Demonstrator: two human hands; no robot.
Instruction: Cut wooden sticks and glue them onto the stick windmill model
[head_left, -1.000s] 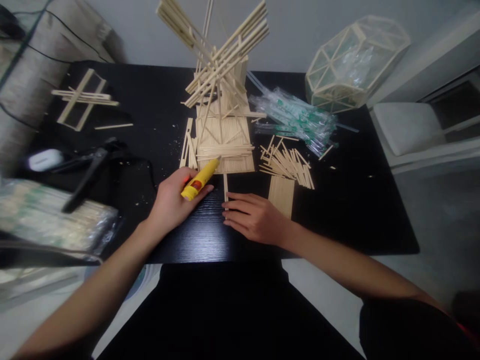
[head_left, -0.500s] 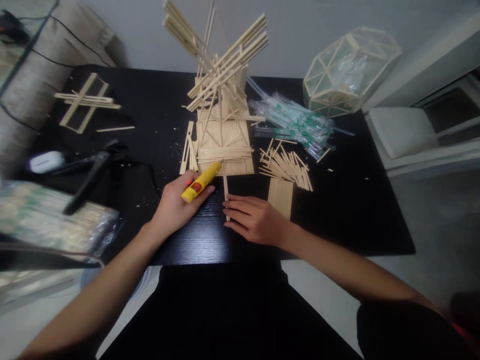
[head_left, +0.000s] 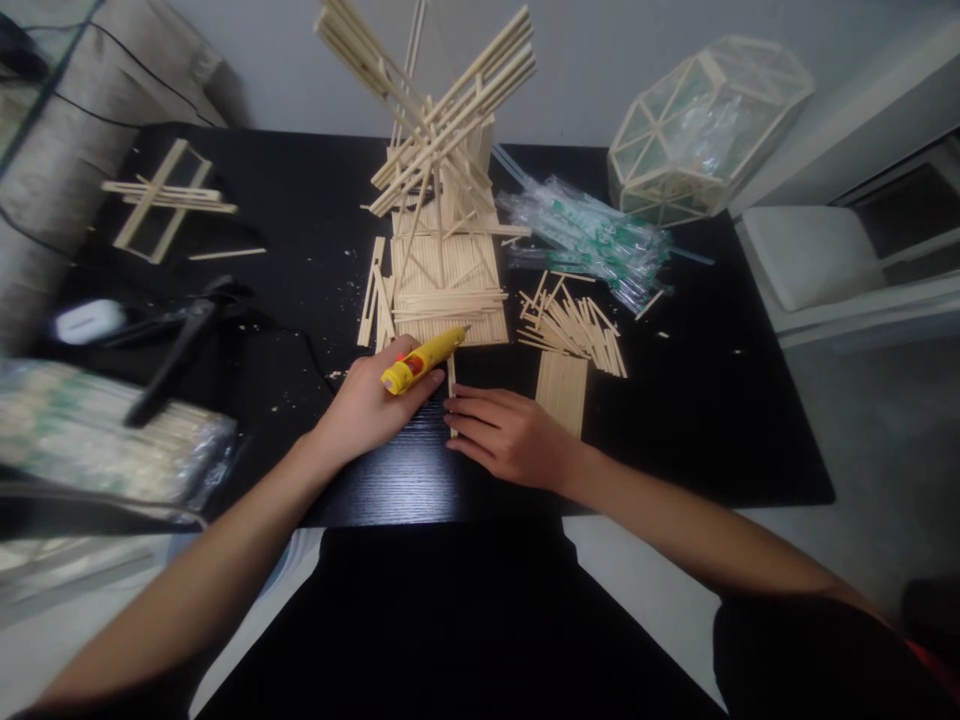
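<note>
My left hand point(head_left: 367, 402) is closed around a yellow glue gun point(head_left: 426, 358), whose tip points up and right toward the front edge of the stick model. With its fingertips, my right hand point(head_left: 517, 435) presses a thin wooden stick point(head_left: 451, 372) against the black table; the stick runs away from me and is partly covered by the fingers. Just beyond both hands stands a windmill-like model point(head_left: 450, 240) made of wooden sticks, with crossed blades on top. Loose sticks point(head_left: 450, 303) lie across its base.
Right of the model are a pile of short sticks point(head_left: 574, 325), a flat stick panel point(head_left: 562, 392), plastic wrappers point(head_left: 589, 235) and a faceted clear-sided frame point(head_left: 675, 140). On the left lie a crossed stick frame point(head_left: 169, 200), a black tool point(head_left: 184, 335) and a bag of sticks point(head_left: 112, 430).
My left hand has moved the glue gun a little right and upward, bringing its tip past the stick's far end. My right hand stays on the stick.
</note>
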